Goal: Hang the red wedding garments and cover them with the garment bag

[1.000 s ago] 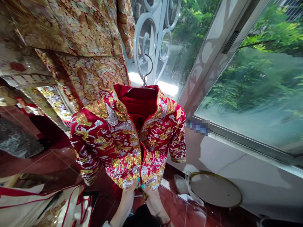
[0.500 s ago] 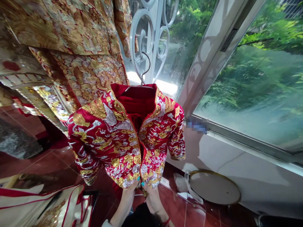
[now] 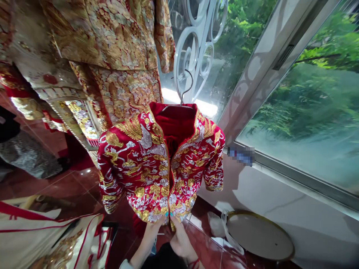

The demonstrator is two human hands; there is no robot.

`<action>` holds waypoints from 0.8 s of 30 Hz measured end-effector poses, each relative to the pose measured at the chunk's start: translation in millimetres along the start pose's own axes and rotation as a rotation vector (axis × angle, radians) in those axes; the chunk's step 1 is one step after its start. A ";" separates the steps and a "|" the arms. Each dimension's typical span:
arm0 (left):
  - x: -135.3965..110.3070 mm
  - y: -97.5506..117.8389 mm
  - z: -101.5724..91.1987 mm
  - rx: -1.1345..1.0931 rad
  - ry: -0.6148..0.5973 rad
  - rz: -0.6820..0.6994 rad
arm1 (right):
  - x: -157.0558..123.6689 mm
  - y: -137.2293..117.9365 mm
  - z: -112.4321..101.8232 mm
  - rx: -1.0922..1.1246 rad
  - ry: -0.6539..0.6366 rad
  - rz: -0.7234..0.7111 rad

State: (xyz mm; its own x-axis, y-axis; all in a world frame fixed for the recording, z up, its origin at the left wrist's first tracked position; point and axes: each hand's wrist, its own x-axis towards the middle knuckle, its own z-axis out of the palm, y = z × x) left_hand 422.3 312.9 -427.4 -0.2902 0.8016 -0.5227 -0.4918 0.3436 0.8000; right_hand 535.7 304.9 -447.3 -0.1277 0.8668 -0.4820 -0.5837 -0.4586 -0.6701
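A red jacket [image 3: 157,168] thick with gold and silver embroidery hangs on a wire hanger [image 3: 183,93] hooked to a white scrolled metal grille [image 3: 196,48]. Both of my hands reach up from below to its bottom hem. My left hand [image 3: 153,229] pinches the left front panel at the hem. Beside it, my right hand [image 3: 179,235] grips the right panel next to the front opening. Teal nails show at the hem.
A gold embroidered garment [image 3: 112,45] hangs behind and to the left. White and red cloth [image 3: 42,235] lies at the lower left on the dark red tile floor [image 3: 78,186]. A round white tray [image 3: 259,235] rests by the white wall under the window [image 3: 303,104].
The jacket and my hands sit further right and slightly lower in view as my head turned. My grip on the hem stays the same.
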 end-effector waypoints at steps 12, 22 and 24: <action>-13.3 35.8 -14.7 0.043 -0.314 -0.223 | -6.5 2.5 -9.4 0.254 0.003 0.421; -25.1 33.3 -10.6 -0.045 -0.212 -0.182 | -19.9 -13.1 17.0 0.254 -0.056 0.290; -24.6 31.2 -9.0 -0.072 -0.176 -0.167 | -24.1 -13.6 21.4 0.237 -0.022 0.244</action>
State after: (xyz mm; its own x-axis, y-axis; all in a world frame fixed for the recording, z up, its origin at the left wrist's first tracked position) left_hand 406.7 299.6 -392.2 -0.0553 0.8115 -0.5817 -0.5797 0.4483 0.6804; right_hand 529.6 294.5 -414.5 -0.3018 0.7425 -0.5980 -0.7035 -0.5967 -0.3860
